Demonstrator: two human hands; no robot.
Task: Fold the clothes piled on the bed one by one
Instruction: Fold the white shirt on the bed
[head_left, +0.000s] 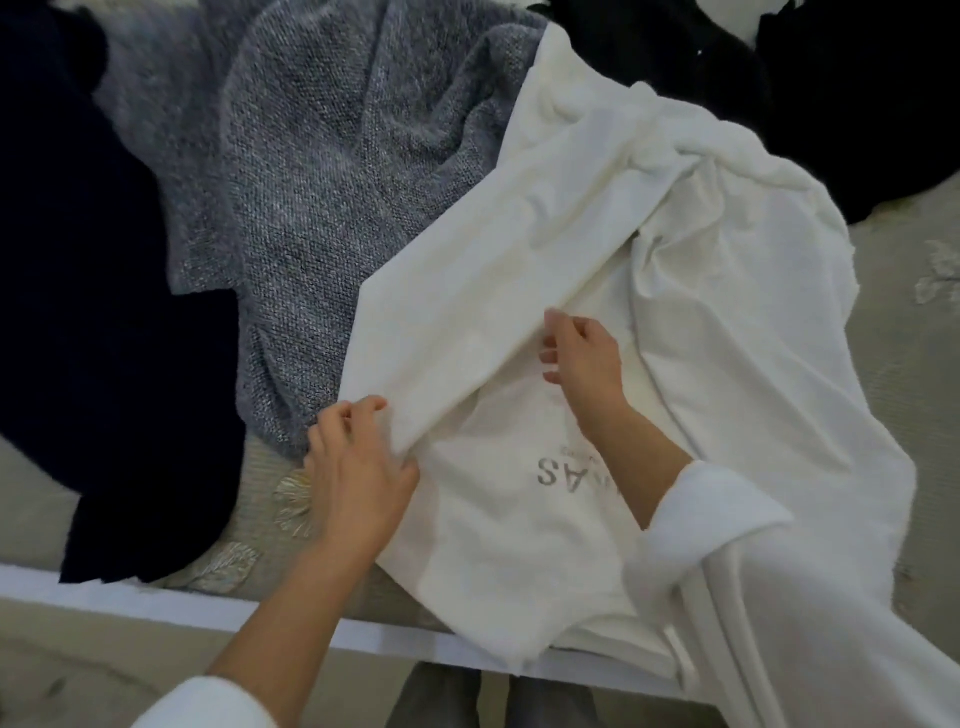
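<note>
The left grip (358, 467) and right grip (582, 358) each pinch a fold of the shirt (727, 338); its grey print (561, 470), upside down, partly reads "AS".

We had thick white sleeves on, the left sleeve (208, 704) pushed up near the elbow, the right sleeve (727, 545) bunched into a fat cuff mid-forearm. Left hand (358, 483) and right hand (587, 358) were bare, and grey trousers (441, 696) showed down below.
</note>
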